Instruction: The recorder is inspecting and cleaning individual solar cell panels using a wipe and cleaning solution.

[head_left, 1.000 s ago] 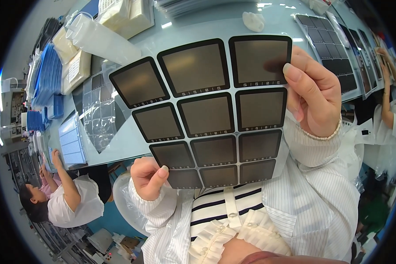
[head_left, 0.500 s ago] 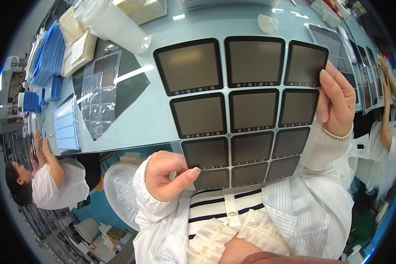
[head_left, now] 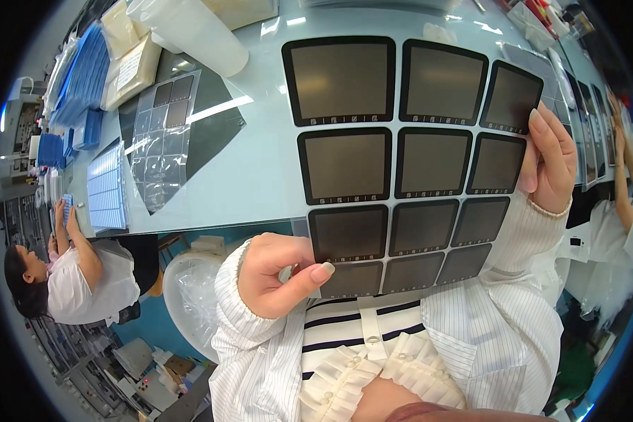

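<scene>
Between my two hands I hold up a clear sheet of dark-framed screen panels [head_left: 432, 163], set in rows of three with small marks along each lower border. My left hand [head_left: 281, 274] pinches its lower left corner, thumb on the front face. At the upper right edge my right hand [head_left: 552, 158] grips the sheet, its thumb near the top right panel and its other fingers partly hidden behind. The sheet is tilted above the near edge of the table, in front of my chest.
A similar clear sheet [head_left: 163, 141] with a few dark panels lies on a dark mat [head_left: 214, 133] to the left. Beyond are stacked blue sheets [head_left: 84, 77], a cream packet [head_left: 130, 77] and a translucent cylinder [head_left: 197, 35]. A person [head_left: 84, 274] sits at the far left.
The sheet has moved rightward and slightly up, and its tilt has changed. Both hands shifted right with it, keeping their grip.
</scene>
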The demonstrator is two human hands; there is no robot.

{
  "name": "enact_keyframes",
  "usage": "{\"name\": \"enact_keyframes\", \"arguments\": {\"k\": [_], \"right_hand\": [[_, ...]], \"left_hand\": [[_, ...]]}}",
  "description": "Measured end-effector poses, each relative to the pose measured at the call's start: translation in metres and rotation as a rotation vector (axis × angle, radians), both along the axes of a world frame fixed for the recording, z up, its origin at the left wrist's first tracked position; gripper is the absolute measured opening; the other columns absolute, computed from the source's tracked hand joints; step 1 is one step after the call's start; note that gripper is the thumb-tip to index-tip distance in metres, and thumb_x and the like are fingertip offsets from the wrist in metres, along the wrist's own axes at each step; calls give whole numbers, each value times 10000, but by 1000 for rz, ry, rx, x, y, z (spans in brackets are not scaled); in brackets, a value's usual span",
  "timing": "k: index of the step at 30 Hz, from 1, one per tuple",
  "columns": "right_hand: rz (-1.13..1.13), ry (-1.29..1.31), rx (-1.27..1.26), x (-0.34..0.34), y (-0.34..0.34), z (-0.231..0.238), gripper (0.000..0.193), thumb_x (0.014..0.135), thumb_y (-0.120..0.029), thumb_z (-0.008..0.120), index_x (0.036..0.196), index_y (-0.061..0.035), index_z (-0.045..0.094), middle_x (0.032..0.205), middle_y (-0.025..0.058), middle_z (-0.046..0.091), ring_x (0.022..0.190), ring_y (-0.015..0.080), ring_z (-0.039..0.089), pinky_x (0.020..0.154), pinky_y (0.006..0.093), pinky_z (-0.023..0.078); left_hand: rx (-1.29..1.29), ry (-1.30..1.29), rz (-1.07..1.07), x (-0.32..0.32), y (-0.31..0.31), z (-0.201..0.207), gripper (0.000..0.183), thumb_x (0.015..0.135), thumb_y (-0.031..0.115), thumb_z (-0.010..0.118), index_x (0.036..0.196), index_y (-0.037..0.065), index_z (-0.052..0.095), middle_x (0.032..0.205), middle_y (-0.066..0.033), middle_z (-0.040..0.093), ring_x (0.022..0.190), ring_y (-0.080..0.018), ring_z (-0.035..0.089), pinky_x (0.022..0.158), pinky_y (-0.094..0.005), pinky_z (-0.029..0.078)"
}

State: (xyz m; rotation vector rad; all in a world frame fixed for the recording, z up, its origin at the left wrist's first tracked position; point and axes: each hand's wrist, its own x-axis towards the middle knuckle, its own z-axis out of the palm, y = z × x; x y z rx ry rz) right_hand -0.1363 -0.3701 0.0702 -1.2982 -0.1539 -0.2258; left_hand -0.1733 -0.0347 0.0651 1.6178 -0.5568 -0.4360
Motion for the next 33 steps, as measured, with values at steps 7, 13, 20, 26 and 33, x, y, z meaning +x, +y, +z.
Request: {"name": "enact_keyframes", "arguments": {"k": [7,13,20,26,33], "right_hand": [[-78,-26,-57,19,-2,13,292,912,-90,465,1160,45,542,496,33,531,332,33,353,390,131,277],[-6,-140,-67,33,-9,16,281,925,-85,448,1162,24,553,561,28,571,382,30,399,437,108,311],[-14,-161,-93,32,-4,20,279,925,-81,447,1162,17,558,529,18,535,383,33,373,438,128,295],[-5,-113,-113,34,-2,18,307,935,-57,408,1212,44,493,523,16,535,381,23,378,481,95,338],[78,-182,-91,36,24,36,308,946,-79,390,1216,15,504,481,-2,510,364,21,378,466,111,355]], "left_hand": [[29,-11,74,-3,-1,3,113,795,69,614,749,-12,550,566,-47,512,460,-131,454,456,-232,369],[35,0,109,-7,-1,3,130,810,88,594,774,-33,561,595,-53,537,480,-119,458,492,-227,380],[11,35,135,-8,6,2,126,822,77,569,796,-46,579,632,-67,573,510,-116,477,512,-229,392],[-6,57,217,-13,14,2,134,833,78,561,852,-50,595,667,-54,596,558,-99,486,546,-217,394],[-47,21,289,-16,21,0,137,841,92,574,853,-43,592,661,-41,596,544,-62,466,516,-186,354]]}}
